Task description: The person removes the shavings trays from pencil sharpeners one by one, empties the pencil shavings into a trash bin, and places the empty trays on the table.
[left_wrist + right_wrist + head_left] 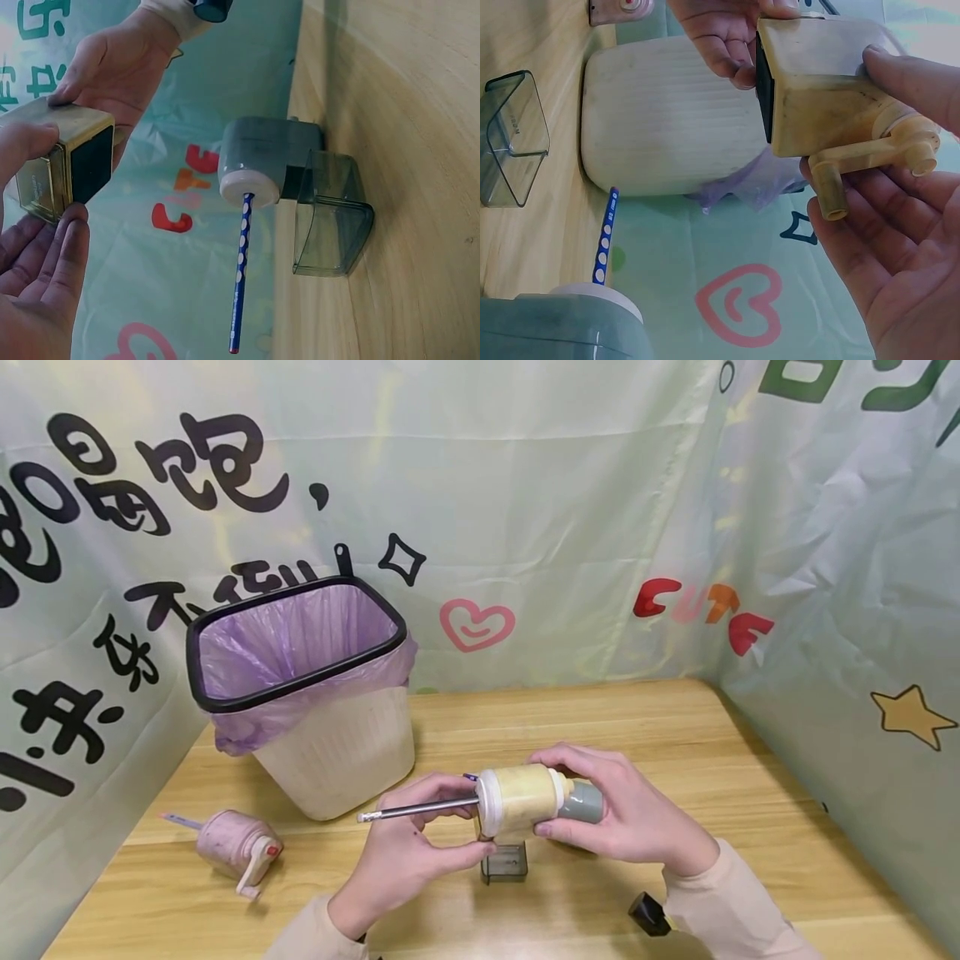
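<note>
Above the table, both hands hold a yellow crank pencil sharpener [527, 795] lying on its side. A dark pencil [420, 809] with an eraser end sticks out of its front, pointing left. My left hand [408, 852] grips the front end between thumb and fingers. My right hand [626, 810] holds the rear end, where the crank handle [862, 156] shows in the right wrist view. Behind, a grey pencil sharpener [266, 154] stands on the table with a blue dotted pencil [241, 277] in it. A clear smoky shavings drawer [504, 863] sits below the hands.
A pink crank sharpener [238, 847] with a pencil in it stands at the left. Behind it is a white bin [341, 747] lined with a purple bag. Some small black object [649, 915] appears beside the right sleeve. Printed cloth walls [555, 527] enclose the table.
</note>
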Demonstrator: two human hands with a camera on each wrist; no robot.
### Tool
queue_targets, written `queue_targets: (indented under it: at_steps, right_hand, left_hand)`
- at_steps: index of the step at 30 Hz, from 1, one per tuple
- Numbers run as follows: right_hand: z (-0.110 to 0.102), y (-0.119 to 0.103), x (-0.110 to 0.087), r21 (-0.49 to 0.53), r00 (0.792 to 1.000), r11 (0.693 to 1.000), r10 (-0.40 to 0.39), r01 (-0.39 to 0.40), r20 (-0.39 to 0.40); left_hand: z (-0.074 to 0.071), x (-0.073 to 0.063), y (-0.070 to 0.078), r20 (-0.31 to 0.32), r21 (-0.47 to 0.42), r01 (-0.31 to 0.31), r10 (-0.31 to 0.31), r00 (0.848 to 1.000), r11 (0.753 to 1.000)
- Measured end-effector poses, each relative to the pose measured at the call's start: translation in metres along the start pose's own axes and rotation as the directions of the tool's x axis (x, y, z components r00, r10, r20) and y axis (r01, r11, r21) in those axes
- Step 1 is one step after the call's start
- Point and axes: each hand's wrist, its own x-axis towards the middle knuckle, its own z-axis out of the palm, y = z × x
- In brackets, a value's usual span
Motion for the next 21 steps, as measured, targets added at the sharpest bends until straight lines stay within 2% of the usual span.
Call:
queue_targets:
  at_steps: [7,16,21]
  right_hand:
    - [-0.0002,0.0006,0.0006,0.003,1.0,1.0,0.024,-0.024,0.01]
    - [-0.0009,-0.0026,0.001,0.032,0.997,0.996,0.082,-0.082,0.014]
    - [-0.0007,-0.0035,0.0015,0.039,0.996,0.995,0.086,-0.087,0.011]
  left_hand:
    - [0.0,-0.0001,-0.0007,0.008,-0.022,0.036,-0.036,0.999,0.999]
    - [0.0025,-0.0021,0.0001,0.029,-0.06,0.187,-0.185,0.982,0.981]
    - [0.0026,-0.0021,0.0014,0.032,-0.056,0.227,-0.226,0.974,0.972]
